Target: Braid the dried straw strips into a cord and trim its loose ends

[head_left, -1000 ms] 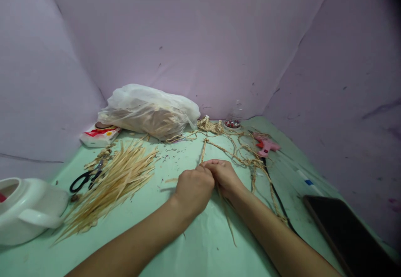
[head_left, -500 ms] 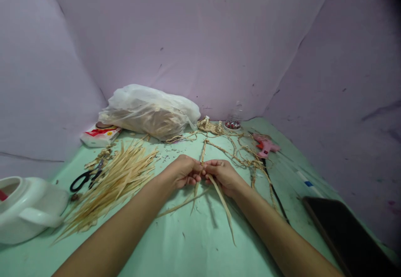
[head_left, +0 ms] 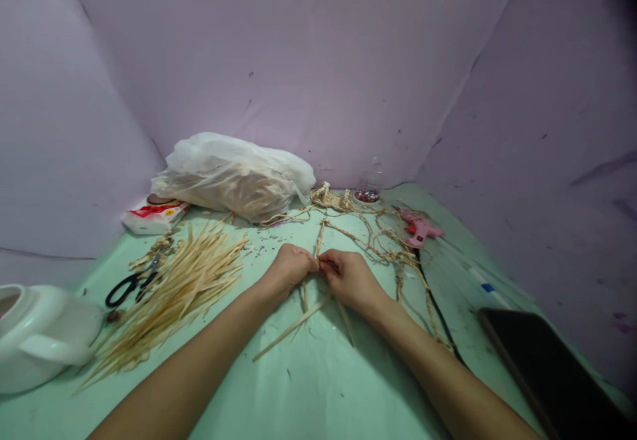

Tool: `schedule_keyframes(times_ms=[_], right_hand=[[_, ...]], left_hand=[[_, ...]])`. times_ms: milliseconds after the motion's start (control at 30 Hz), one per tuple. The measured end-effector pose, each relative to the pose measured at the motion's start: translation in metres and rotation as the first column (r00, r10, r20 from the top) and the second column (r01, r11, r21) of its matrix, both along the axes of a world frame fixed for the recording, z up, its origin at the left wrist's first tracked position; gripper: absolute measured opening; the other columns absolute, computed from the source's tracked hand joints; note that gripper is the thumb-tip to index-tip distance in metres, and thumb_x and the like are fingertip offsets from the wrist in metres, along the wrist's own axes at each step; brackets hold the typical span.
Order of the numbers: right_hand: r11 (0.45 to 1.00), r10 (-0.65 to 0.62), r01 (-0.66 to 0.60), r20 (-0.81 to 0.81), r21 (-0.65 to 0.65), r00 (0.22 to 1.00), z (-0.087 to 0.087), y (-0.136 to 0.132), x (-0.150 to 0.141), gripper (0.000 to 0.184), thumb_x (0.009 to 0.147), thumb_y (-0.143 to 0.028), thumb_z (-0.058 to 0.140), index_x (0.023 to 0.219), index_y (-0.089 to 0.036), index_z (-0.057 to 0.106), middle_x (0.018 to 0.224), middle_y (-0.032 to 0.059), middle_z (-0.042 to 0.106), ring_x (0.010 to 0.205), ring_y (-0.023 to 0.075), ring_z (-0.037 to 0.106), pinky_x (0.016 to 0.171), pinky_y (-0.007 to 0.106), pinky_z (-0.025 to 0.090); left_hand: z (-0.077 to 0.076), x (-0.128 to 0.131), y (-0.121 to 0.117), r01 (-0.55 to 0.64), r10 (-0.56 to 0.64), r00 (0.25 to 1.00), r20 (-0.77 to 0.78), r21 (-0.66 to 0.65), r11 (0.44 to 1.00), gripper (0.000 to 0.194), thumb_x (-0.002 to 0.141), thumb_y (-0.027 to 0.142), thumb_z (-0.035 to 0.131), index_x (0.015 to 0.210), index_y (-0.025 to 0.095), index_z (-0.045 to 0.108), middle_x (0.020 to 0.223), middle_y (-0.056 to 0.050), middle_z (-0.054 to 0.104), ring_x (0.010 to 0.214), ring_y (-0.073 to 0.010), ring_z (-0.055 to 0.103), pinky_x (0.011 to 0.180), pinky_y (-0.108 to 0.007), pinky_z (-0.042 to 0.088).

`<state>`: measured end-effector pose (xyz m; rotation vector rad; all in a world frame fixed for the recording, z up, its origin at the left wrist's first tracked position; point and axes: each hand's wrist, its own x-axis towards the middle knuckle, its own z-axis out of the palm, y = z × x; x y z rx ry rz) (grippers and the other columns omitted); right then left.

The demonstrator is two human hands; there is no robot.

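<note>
My left hand and my right hand meet over the middle of the green table. Both pinch a braid of straw-coloured fibre, whose finished length runs up away from me. Loose strips hang below the fingers toward me, one slanting down left and another down right. A longer braided cord trails from the far end of the braid toward the right. The fingertips overlap, so exactly which strand each one grips is hidden.
Dry strips, black-handled scissors and a white pot lie left. Behind are a plastic bag, a woven piece and a bead container. A pink glue gun and dark phone lie right.
My right hand has turned over more, knuckles up, with its fingertips against the braid. The strip hanging down right now shows shorter, and the lower-left strip has shifted. The view has moved slightly.
</note>
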<state>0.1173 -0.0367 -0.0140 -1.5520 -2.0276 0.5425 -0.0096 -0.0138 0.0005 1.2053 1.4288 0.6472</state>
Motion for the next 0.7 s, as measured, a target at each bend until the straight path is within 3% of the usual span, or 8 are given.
schedule_keyframes(times_ms=[200, 333, 433, 600, 700], right_hand=[[0.992, -0.126, 0.111, 0.341, 0.062, 0.932, 0.016, -0.007, -0.002, 0.022, 0.075, -0.027, 0.049, 0.079, -0.022, 0.07, 0.076, 0.0079, 0.07, 0.067, 0.0197, 0.06, 0.055, 0.027, 0.03], [0.976, -0.189, 0.211, 0.265, -0.057, 0.946, 0.023, -0.009, -0.005, 0.02, 0.072, -0.025, 0.052, 0.072, -0.019, 0.071, 0.069, 0.0091, 0.07, 0.063, 0.0186, 0.06, 0.052, 0.026, 0.03], [0.965, -0.184, 0.211, 0.171, -0.158, 0.968, 0.024, -0.012, -0.01, 0.019, 0.071, -0.022, 0.052, 0.068, -0.018, 0.07, 0.067, 0.0091, 0.07, 0.06, 0.017, 0.06, 0.05, 0.025, 0.029], [0.977, -0.182, 0.206, 0.302, -0.049, 0.936, 0.024, -0.023, -0.022, 0.024, 0.073, -0.018, 0.046, 0.074, -0.016, 0.07, 0.074, 0.0143, 0.07, 0.065, 0.022, 0.062, 0.051, 0.028, 0.03], [0.981, -0.152, 0.186, 0.386, -0.052, 0.91, 0.021, -0.029, -0.03, 0.024, 0.073, -0.015, 0.045, 0.078, -0.015, 0.069, 0.075, 0.0152, 0.07, 0.067, 0.0245, 0.064, 0.052, 0.029, 0.031]], left_hand=[[-0.015, 0.002, 0.001, -0.035, 0.035, 0.999, 0.0, 0.083, 0.996, 0.011, 0.052, 0.012, 0.051, 0.043, 0.014, 0.044, 0.033, 0.008, 0.025, 0.035, -0.0038, 0.019, 0.039, -0.021, 0.009], [-0.02, 0.006, 0.001, -0.068, 0.067, 0.998, 0.019, 0.092, 0.993, 0.011, 0.049, 0.01, 0.05, 0.043, 0.015, 0.042, 0.036, 0.008, 0.024, 0.037, -0.0039, 0.021, 0.04, -0.02, 0.01], [-0.016, 0.007, -0.001, -0.099, 0.096, 0.995, 0.037, 0.074, 0.992, 0.014, 0.048, 0.008, 0.047, 0.042, 0.015, 0.037, 0.036, 0.008, 0.024, 0.037, -0.0031, 0.021, 0.039, -0.02, 0.011], [-0.003, 0.004, -0.005, -0.094, 0.096, 0.993, 0.072, -0.037, 0.995, 0.016, 0.051, 0.013, 0.049, 0.045, 0.017, 0.035, 0.035, 0.009, 0.022, 0.032, -0.0026, 0.016, 0.035, -0.02, 0.009], [-0.001, 0.001, -0.005, -0.061, 0.067, 0.994, 0.089, -0.067, 0.996, 0.012, 0.05, 0.013, 0.05, 0.045, 0.017, 0.039, 0.034, 0.009, 0.022, 0.031, -0.0026, 0.015, 0.033, -0.02, 0.007]])
